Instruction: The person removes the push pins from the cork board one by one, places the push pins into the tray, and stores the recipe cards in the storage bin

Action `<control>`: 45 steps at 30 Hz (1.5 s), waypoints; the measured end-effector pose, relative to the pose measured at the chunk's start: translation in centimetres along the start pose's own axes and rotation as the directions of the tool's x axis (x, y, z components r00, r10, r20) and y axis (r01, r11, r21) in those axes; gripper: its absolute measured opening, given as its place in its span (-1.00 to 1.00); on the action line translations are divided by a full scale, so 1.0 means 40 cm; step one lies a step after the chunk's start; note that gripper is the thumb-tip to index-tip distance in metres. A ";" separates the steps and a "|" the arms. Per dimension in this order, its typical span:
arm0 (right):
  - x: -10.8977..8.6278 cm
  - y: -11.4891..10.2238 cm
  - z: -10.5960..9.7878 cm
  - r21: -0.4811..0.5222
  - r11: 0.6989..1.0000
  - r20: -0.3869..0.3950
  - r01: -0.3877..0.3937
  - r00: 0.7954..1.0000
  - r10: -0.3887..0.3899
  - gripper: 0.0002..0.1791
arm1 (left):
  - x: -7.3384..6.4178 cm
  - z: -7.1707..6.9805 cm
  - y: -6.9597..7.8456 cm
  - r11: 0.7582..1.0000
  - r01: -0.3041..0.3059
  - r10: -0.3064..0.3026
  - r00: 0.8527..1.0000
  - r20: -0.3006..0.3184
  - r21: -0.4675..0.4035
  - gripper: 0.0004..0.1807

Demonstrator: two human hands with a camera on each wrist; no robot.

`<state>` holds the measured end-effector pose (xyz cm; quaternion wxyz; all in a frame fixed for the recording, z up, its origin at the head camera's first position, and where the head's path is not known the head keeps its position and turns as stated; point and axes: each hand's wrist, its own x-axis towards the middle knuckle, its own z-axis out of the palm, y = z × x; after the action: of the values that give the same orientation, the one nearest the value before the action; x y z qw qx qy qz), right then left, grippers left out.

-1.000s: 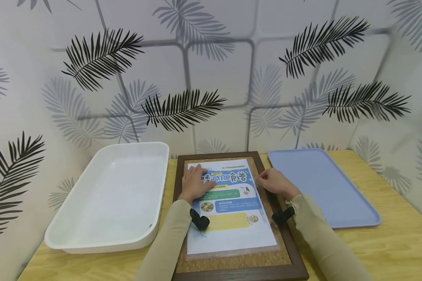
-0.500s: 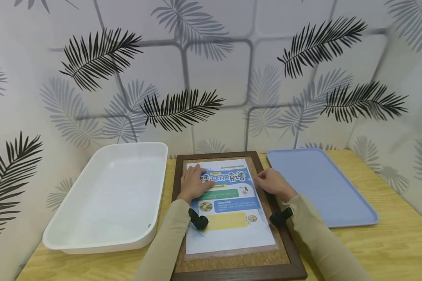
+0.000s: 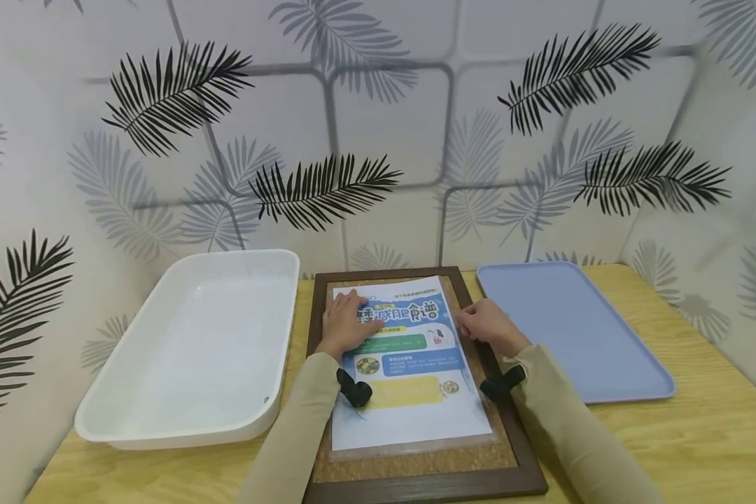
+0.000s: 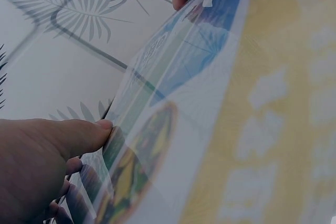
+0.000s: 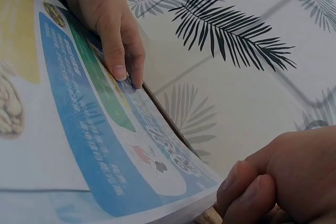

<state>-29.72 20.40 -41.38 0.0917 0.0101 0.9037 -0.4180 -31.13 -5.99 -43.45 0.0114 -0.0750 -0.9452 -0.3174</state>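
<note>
A person's left hand (image 3: pixel 345 323) rests, fingers spread, on a printed sheet (image 3: pixel 409 364) lying on a framed corkboard (image 3: pixel 422 467); the right hand (image 3: pixel 490 326) pinches the sheet's right edge. Left, a white tub (image 3: pixel 192 350); right, a blue tray (image 3: pixel 567 329).

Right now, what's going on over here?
Someone has a poster on a framed corkboard. Their left hand rests on it with fingers spread, and their right hand pinches its right edge. A white tub sits left of the corkboard, and a blue tray sits on the right.
</note>
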 end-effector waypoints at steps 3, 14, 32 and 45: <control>0.001 0.005 -0.005 0.033 0.999 0.002 0.005 1.000 -0.005 -0.59 | 0.003 -0.001 0.002 1.000 -0.011 0.011 1.000 0.002 0.005 -0.38; -0.004 0.002 -0.008 0.084 0.995 0.105 0.058 0.992 -0.067 -0.59 | 0.001 -0.002 -0.004 1.000 -0.003 0.003 1.000 0.003 0.015 -0.37; -0.028 0.026 -0.015 0.005 0.930 0.365 0.367 0.865 -0.343 -0.62 | -0.001 -0.007 -0.004 1.000 0.000 0.000 1.000 0.006 0.005 -0.36; -0.043 0.030 -0.018 0.061 0.906 0.366 0.419 0.835 -0.411 -0.62 | -0.003 -0.008 0.000 0.999 0.022 -0.022 1.000 -0.009 -0.045 -0.40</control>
<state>-28.02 21.82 -41.51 0.1677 -0.2659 0.8549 -0.4127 -31.01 -6.18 -43.20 0.0106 -0.0633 -0.9386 -0.3389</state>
